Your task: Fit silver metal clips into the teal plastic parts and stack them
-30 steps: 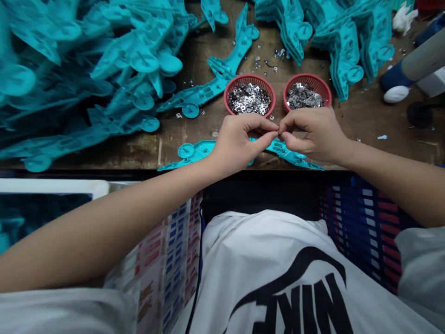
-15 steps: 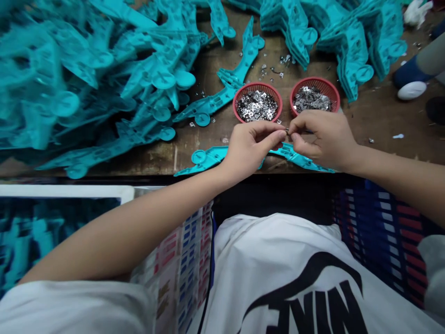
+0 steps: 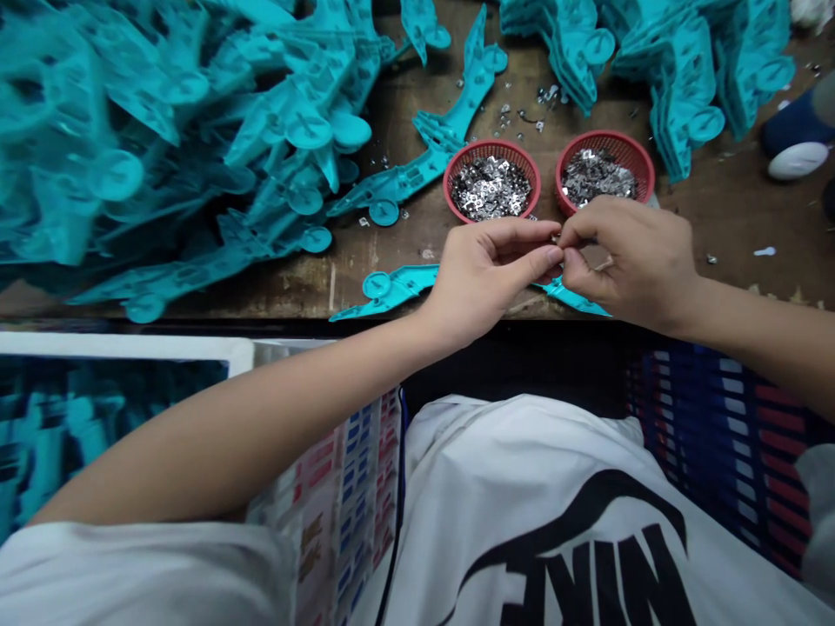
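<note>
My left hand (image 3: 489,269) and my right hand (image 3: 630,261) meet fingertip to fingertip above the table's front edge. Both are closed in a pinch around a small metal piece (image 3: 556,236), mostly covered by the fingers. Below them lies a long turquoise plastic part (image 3: 397,291) with a round disc near its left end; the hands hide its middle. Just beyond my fingers stand two red baskets, the left basket (image 3: 447,196) and the right basket (image 3: 651,174), both filled with small shiny metal pieces (image 3: 492,187).
A large heap of turquoise parts (image 3: 163,113) covers the table's left side. Nested stacks of such parts (image 3: 684,96) stand at the back right. Loose metal bits lie about. A white-rimmed crate (image 3: 241,352) is at lower left, a blue-and-red crate (image 3: 737,435) at lower right.
My two hands have shifted slightly right, still pinched together. The view has moved a little, and less of the turquoise part under the hands shows.
</note>
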Motion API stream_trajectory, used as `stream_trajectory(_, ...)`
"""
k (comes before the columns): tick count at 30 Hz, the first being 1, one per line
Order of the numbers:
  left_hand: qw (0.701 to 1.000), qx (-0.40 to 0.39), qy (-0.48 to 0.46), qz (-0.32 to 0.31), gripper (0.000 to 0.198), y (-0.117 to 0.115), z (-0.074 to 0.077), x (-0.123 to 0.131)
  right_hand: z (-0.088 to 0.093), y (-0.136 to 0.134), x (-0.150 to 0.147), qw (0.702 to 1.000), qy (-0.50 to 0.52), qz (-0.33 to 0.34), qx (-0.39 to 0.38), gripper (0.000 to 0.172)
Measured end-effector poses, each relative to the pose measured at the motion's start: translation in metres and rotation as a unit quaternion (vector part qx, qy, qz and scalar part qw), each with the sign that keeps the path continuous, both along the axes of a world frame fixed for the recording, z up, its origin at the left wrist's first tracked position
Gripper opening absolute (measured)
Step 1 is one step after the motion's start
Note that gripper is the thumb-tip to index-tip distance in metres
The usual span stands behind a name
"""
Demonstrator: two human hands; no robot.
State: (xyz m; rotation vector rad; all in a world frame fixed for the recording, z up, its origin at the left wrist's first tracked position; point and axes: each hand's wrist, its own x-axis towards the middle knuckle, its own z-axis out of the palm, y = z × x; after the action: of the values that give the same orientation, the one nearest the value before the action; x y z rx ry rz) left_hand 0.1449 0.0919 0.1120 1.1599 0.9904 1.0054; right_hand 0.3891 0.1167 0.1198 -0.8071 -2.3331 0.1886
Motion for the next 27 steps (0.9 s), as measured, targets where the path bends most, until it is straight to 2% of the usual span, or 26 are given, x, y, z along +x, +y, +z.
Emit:
stream_trajectory(6,1.0,0.004,0.007,0.003,0.018,0.001,-0.002,0.001,0.001,0.0,0.0,0.999,-0.026,0.011,0.019,0.009)
stream_trajectory(10,1.0,-0.01,-0.002,0.002,0.017,0.003,-0.005,0.0,0.004,0.0,0.0,0.999,-0.028,0.0,-0.02,0.016)
stream_trajectory(20,0.999,-0.029,-0.01,0.011,0.016,0.009,-0.015,0.0,0.004,0.002,-0.001,1.0,0.008,0.016,0.01,0.011)
stream_trajectory(27,0.999,-0.037,-0.018,0.012,0.011,0.008,-0.014,0.0,0.008,-0.001,-0.001,0.995,-0.036,-0.027,-0.089,0.013)
